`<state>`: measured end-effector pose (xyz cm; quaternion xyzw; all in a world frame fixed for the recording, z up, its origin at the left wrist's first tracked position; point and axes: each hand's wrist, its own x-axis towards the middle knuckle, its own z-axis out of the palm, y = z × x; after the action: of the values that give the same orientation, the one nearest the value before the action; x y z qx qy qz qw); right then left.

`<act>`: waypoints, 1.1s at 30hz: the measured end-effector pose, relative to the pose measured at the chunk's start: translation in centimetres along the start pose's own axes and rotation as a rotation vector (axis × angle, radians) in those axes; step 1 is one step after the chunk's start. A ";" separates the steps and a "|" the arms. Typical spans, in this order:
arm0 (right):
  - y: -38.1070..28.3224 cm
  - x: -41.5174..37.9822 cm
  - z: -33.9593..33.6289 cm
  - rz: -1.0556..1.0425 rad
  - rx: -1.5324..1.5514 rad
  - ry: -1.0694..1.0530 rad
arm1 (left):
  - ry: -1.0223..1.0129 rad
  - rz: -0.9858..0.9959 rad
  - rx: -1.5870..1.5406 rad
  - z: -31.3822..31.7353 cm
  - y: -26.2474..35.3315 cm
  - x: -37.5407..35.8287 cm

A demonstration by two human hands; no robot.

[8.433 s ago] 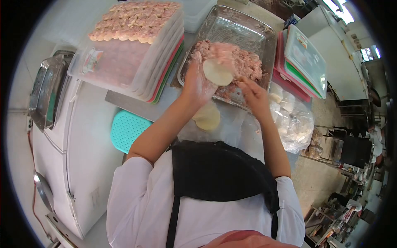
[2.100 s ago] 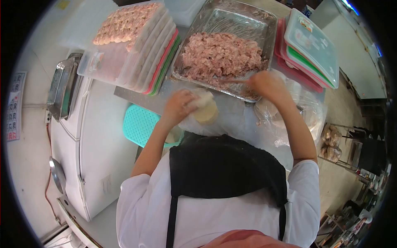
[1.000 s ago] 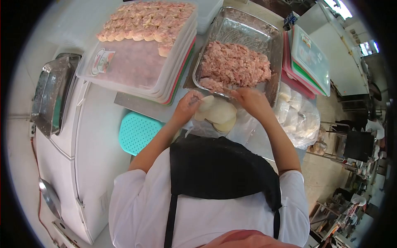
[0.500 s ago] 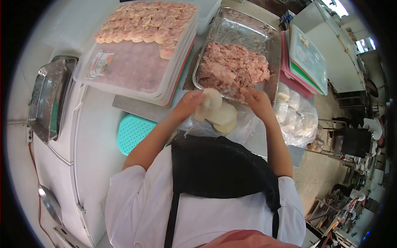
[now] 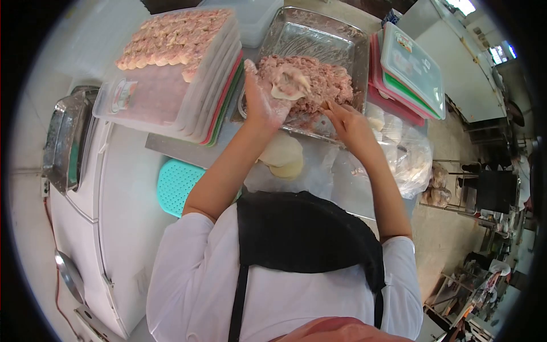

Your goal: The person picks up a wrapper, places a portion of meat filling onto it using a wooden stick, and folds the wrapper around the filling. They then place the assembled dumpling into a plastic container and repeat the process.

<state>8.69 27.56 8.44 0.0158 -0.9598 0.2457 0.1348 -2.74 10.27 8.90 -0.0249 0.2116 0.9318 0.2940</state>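
Note:
My left hand [image 5: 263, 105] is turned palm up at the front left of the metal tray [image 5: 246, 104], fingers stretched upward. On it rests a round dough wrapper [image 5: 286, 94] with a dab of minced meat on top. My right hand [image 5: 348, 122] is closed at the tray's near edge, beside the pink minced meat [image 5: 336, 77]. Its fingers pinch something thin that I cannot make out. Below my left wrist, a small pile of pale round wrappers [image 5: 285, 157] lies on plastic over the steel table.
Stacked clear containers [image 5: 154, 105] at the left hold rows of filled dumplings [image 5: 176, 37]. Plastic lids [image 5: 413, 68] are piled at the right, above a clear bag of pale dough pieces [image 5: 404, 154]. A turquoise perforated piece [image 5: 178, 185] sits at the lower left.
My left hand has moved from the wrapper pile to over the tray's edge, with a wrapper on the palm and meat on it. My right hand has shifted slightly left and up.

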 end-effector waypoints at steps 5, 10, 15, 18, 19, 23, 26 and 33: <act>-1.0 -1.5 -3.6 0.010 -0.199 -0.125 | 0.119 0.131 0.087 -2.1 -2.0 2.0; 0.7 -1.4 -5.9 -0.055 -0.264 -0.187 | 0.087 0.135 0.075 0.4 -3.2 1.1; 1.0 -1.8 -5.3 -0.088 -0.165 -0.162 | 0.101 0.166 0.020 1.6 -4.5 1.3; 3.5 -1.2 -7.8 -0.205 0.002 -0.104 | -0.060 0.135 0.054 -0.1 -3.6 1.8; 4.0 -1.0 -8.3 -0.117 0.099 -0.122 | -0.135 0.117 0.186 0.0 -3.4 1.2; 4.3 -1.1 -10.0 0.098 0.361 -0.295 | -0.306 0.431 1.181 2.4 -1.5 -1.2; 4.2 -1.7 -10.1 -0.013 0.394 -0.308 | -0.437 0.500 1.678 1.6 -0.2 -0.8; 7.4 -0.2 -6.1 -0.239 0.311 -0.243 | -0.470 0.215 1.952 1.7 0.7 -0.3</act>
<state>9.73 37.00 10.09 0.1792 -0.9109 0.3693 0.0425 -2.71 10.29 10.74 0.4302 0.8194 0.3542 0.1344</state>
